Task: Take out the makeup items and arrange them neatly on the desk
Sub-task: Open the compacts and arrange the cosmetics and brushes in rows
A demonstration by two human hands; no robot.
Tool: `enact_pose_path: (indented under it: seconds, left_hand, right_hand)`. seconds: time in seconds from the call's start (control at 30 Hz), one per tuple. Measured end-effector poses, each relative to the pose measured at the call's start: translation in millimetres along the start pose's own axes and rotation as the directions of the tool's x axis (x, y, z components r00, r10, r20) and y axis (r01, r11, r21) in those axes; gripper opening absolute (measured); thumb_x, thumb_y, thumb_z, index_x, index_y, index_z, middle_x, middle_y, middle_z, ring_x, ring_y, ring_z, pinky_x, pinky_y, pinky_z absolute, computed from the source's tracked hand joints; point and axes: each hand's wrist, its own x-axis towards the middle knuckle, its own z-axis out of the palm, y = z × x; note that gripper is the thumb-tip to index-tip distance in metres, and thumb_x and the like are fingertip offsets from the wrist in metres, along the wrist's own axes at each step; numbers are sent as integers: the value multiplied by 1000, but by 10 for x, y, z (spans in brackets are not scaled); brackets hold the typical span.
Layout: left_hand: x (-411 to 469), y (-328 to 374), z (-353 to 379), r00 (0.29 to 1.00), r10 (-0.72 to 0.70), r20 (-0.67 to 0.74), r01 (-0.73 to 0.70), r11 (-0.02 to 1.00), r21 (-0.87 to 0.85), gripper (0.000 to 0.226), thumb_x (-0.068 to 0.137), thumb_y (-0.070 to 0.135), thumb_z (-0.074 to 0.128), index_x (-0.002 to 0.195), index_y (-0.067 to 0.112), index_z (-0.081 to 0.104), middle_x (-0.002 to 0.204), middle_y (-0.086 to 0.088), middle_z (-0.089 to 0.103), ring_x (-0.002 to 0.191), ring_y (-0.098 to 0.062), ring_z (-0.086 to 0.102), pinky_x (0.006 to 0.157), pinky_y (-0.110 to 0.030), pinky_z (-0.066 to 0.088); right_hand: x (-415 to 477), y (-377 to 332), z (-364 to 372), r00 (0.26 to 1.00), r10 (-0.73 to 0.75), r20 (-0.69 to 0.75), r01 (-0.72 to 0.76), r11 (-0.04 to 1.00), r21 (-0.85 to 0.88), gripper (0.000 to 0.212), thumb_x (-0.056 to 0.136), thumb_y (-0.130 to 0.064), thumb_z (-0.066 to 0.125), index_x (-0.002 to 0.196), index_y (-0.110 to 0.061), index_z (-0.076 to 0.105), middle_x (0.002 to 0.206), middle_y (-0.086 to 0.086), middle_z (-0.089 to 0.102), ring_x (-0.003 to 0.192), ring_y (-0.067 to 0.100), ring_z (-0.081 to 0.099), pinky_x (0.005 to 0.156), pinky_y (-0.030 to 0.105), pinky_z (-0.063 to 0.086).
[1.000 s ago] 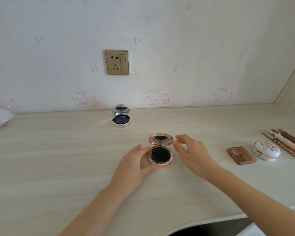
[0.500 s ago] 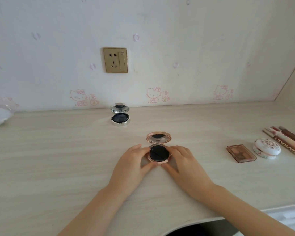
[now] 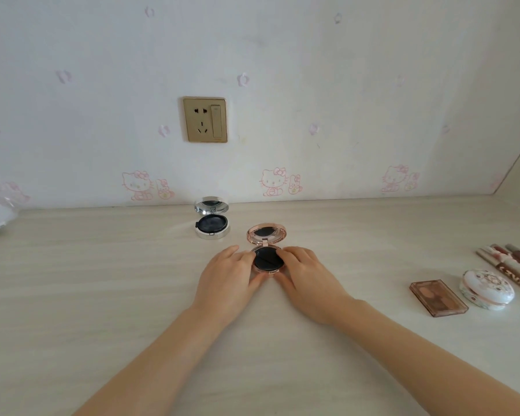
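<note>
While lying open, round glossy rose-gold compact [image 3: 266, 259] sits between both hands.

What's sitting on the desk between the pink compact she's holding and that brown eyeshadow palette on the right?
Nothing: in the head view, only bare desk lies between the rose-gold compact and the brown eyeshadow palette, apart from the right hand holding the compact.

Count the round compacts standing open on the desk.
2: a silver compact near the wall under the socket, and a rose-gold compact held between both hands, mid-desk. None seems hidden.
</note>
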Motion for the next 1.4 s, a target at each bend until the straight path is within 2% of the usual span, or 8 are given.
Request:
enact_pose_path:
  seconds: [0.2, 0.33, 0.53, 0.67, 0.77, 0.97, 1.17, 1.4]
  left_hand:
    - [270, -146, 51, 997, -12, -72, 16, 998, 55, 44, 85, 50, 45, 103, 17, 70, 91, 3, 72, 95, -21, 65, 76, -32, 55]
    - [450, -144, 106, 997, -1, -78, -4, 998, -57, 34, 84, 26, 66, 116, 15, 66, 112, -1, 69, 106, -24, 58, 85, -37, 52]
    - [634, -119, 275, 999, -45, -29, 40, 988, -150, 29, 97, 19, 48, 122, 15, 64, 128, -3, 59, 123, -20, 45, 95, -36, 45]
    - [686, -147, 321, 997, -73, -28, 68, 987, -145, 30, 99, 23, 46, 125, 20, 62, 134, 1, 54, 128, -16, 39, 94, -34, 45]
    - [722, -157, 368, 997, -57, -51, 50, 990, -131, 30, 97, 16, 50, 123, 18, 63, 133, -1, 56, 127, -19, 42, 94, -35, 46]
    - [771, -204, 494, 990, -40, -138, 21, 991, -132, 27, 72, -3, 74, 95, 12, 76, 103, -8, 71, 100, -28, 63, 78, -34, 56]
    - [786, -201, 487, 988, -41, -150, 21, 991, -134, 31, 77, -4, 67, 102, 11, 74, 112, -8, 69, 109, -28, 59, 83, -37, 54]
    - [778, -199, 480, 990, -39, -136, 22, 992, -121, 33, 86, 0, 59, 115, 11, 69, 124, -7, 63, 121, -25, 51, 94, -35, 48]
  right_hand:
    - [417, 42, 53, 1000, 6, 25, -6, 1000, -16, 47, 100, -34, 40, 143, -16, 36, 139, 3, 44, 132, 24, 34, 108, 31, 31]
    - [629, 97, 107, 1000, 9, 29, -9, 1000, 10, 47, 100, -32, 41, 143, -15, 36, 139, 4, 44, 133, 25, 33, 108, 32, 31]
    - [815, 173, 155, 1000, -8, 28, 7, 999, 39, 45, 99, -28, 42, 141, -14, 38, 138, 5, 45, 132, 24, 35, 107, 29, 30]
    - [884, 161, 122, 990, 137, -28, -123, 950, 285, 46, 97, -30, 45, 137, -12, 31, 138, 5, 44, 125, 24, 46, 96, 31, 37]
    - [1033, 111, 40, 974, 184, -131, -113, 901, 420, 48, 99, -26, 43, 142, -14, 24, 144, 10, 41, 125, 26, 47, 96, 31, 38]
    - [1398, 105, -34, 990, 102, -102, -69, 956, 286, 38, 101, -14, 35, 138, -15, 44, 131, 11, 53, 118, 25, 50, 95, 27, 37]
    - [1458, 152, 10, 985, 91, -147, -44, 954, 296, 31, 99, -9, 35, 119, -12, 58, 110, 9, 63, 102, 24, 56, 85, 30, 43]
    - [1448, 164, -5, 987, 93, -131, -50, 953, 299, 34, 101, -14, 34, 130, -15, 52, 120, 8, 61, 109, 22, 55, 90, 27, 42]
